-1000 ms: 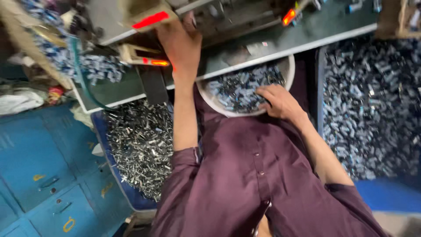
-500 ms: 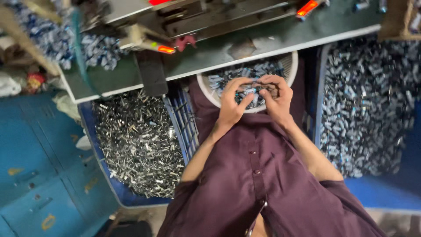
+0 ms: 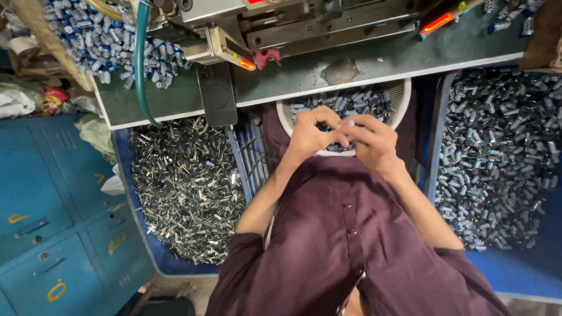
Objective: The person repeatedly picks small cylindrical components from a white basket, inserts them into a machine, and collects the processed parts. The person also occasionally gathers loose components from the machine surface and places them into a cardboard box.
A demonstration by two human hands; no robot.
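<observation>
both hands, left hand (image 3: pixel 309 136) and right hand (image 3: pixel 374 140), pinch a small metal part (image 3: pixel 344 126) together over the white basket (image 3: pixel 401 100) at frame centre; best kept low above it.

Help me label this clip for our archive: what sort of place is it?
Most likely a small factory workstation for assembling metal parts. A machine sits on a green bench, blue crates of small metal pieces flank the person, and both hands work over a round basket.

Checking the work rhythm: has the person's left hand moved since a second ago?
Yes. The left hand came back from the grey machine to the round white basket, meeting the right hand.
</observation>
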